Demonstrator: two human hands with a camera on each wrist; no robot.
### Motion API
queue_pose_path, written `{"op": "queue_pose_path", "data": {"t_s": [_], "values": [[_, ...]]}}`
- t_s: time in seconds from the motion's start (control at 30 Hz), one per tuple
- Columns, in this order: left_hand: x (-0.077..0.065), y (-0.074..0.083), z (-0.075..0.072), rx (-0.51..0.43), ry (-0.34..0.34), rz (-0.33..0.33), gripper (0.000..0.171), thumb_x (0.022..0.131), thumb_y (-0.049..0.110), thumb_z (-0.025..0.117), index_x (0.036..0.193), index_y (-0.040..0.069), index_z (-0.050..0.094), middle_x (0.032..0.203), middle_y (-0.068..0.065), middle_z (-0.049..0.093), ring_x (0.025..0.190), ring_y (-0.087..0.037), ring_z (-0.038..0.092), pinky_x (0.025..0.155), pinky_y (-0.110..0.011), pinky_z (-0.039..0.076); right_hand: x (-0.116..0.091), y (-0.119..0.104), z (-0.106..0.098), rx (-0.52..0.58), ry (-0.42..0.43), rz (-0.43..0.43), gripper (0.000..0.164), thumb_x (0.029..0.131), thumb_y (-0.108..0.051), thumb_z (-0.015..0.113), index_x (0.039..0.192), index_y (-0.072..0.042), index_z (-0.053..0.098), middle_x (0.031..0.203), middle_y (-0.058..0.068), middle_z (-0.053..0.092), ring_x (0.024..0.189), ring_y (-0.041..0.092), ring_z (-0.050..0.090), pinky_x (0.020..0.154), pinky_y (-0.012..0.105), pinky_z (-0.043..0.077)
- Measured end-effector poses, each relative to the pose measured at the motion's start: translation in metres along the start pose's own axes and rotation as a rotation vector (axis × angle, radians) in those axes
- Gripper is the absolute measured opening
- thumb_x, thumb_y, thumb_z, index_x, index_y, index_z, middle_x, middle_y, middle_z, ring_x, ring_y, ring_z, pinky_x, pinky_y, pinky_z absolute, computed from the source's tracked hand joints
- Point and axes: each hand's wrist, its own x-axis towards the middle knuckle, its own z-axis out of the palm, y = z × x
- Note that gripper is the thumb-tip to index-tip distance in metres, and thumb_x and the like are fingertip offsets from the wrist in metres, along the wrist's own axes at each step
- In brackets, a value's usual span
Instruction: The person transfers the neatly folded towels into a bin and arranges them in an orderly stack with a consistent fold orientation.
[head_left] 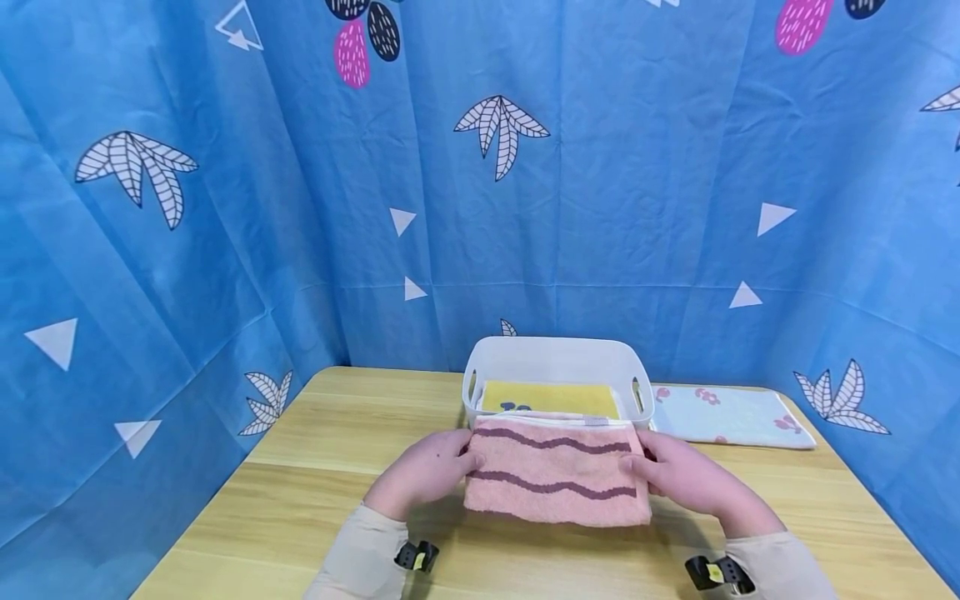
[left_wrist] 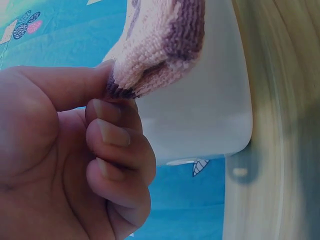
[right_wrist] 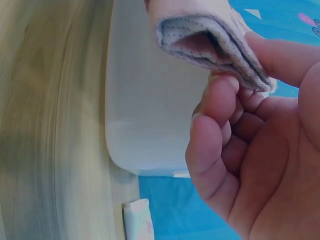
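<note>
A folded pink towel (head_left: 558,471) with wavy maroon stripes is held up between both hands, in front of a white plastic basket (head_left: 555,358). My left hand (head_left: 431,467) pinches its left end between thumb and fingers; the left wrist view shows the pinched towel edge (left_wrist: 155,50) close up. At the opposite end, my right hand (head_left: 678,471) grips the towel the same way, and the right wrist view shows its folded layers (right_wrist: 210,45). A yellow cloth (head_left: 551,396) with a dark print lies in the basket, its lower part hidden behind the pink towel.
To the right of the basket a folded white towel (head_left: 731,415) with pink flowers lies on the wooden table (head_left: 300,475). A blue patterned curtain (head_left: 555,217) hangs behind the table and along both sides.
</note>
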Motion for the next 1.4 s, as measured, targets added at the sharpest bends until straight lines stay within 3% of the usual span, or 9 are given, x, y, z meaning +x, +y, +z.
{"op": "queue_pose_path", "data": {"t_s": [0.1, 0.33, 0.53, 0.77, 1.0, 1.23, 1.4], "values": [[0.001, 0.0, 0.0, -0.024, 0.012, 0.003, 0.028, 0.104, 0.036, 0.056, 0.118, 0.014, 0.066, 0.102, 0.003, 0.065, 0.091, -0.016, 0.059, 0.085, -0.045, 0.049, 0.0, 0.0, -0.001, 0.009, 0.019, -0.005, 0.04, 0.105, -0.029, 0.057, 0.133, 0.0, 0.054, 0.097, 0.005, 0.068, 0.077, 0.018, 0.062, 0.066, 0.032, 0.052], [0.003, -0.001, 0.001, -0.015, 0.046, 0.029, 0.03, 0.105, 0.035, 0.053, 0.121, 0.012, 0.063, 0.104, 0.002, 0.065, 0.098, -0.016, 0.061, 0.091, -0.047, 0.049, 0.001, 0.001, -0.003, 0.056, 0.057, -0.023, 0.039, 0.106, -0.026, 0.054, 0.135, 0.001, 0.051, 0.108, 0.007, 0.069, 0.089, 0.019, 0.066, 0.072, 0.035, 0.055], [0.006, -0.002, 0.003, -0.03, 0.105, 0.05, 0.027, 0.107, 0.031, 0.051, 0.124, 0.012, 0.06, 0.105, 0.0, 0.064, 0.101, -0.019, 0.061, 0.092, -0.048, 0.048, 0.002, 0.0, -0.002, 0.042, 0.109, -0.013, 0.03, 0.106, -0.026, 0.055, 0.124, -0.002, 0.055, 0.091, 0.007, 0.064, 0.07, 0.022, 0.057, 0.06, 0.031, 0.048], [0.007, 0.003, 0.004, -0.047, 0.157, 0.018, 0.026, 0.107, 0.033, 0.048, 0.12, 0.015, 0.059, 0.106, -0.003, 0.063, 0.098, -0.021, 0.059, 0.09, -0.049, 0.048, 0.003, -0.001, 0.001, 0.089, 0.179, 0.038, 0.024, 0.106, -0.026, 0.055, 0.111, -0.002, 0.054, 0.075, 0.008, 0.055, 0.06, 0.019, 0.05, 0.053, 0.03, 0.043], [0.008, 0.008, 0.006, -0.047, 0.186, 0.005, 0.027, 0.107, 0.033, 0.047, 0.124, 0.016, 0.059, 0.11, -0.004, 0.065, 0.098, -0.02, 0.06, 0.088, -0.048, 0.048, 0.005, -0.003, -0.001, 0.12, 0.268, 0.057, 0.024, 0.107, -0.022, 0.053, 0.111, 0.001, 0.048, 0.088, 0.011, 0.059, 0.068, 0.02, 0.054, 0.057, 0.031, 0.047], [0.011, 0.009, 0.006, -0.068, 0.183, -0.029, 0.026, 0.107, 0.035, 0.047, 0.117, 0.016, 0.06, 0.103, -0.001, 0.064, 0.094, -0.019, 0.059, 0.085, -0.047, 0.048, 0.006, -0.003, 0.001, 0.114, 0.336, 0.041, 0.019, 0.106, -0.019, 0.056, 0.104, -0.002, 0.048, 0.075, 0.009, 0.051, 0.059, 0.017, 0.047, 0.051, 0.03, 0.042], [0.017, 0.01, 0.002, -0.053, 0.171, -0.035, 0.022, 0.107, 0.034, 0.047, 0.103, 0.015, 0.059, 0.087, -0.002, 0.06, 0.082, -0.02, 0.057, 0.076, -0.043, 0.047, 0.007, -0.005, -0.002, 0.064, 0.36, 0.051, 0.02, 0.105, -0.023, 0.057, 0.102, -0.003, 0.051, 0.071, 0.007, 0.05, 0.058, 0.017, 0.047, 0.05, 0.031, 0.041]]}}
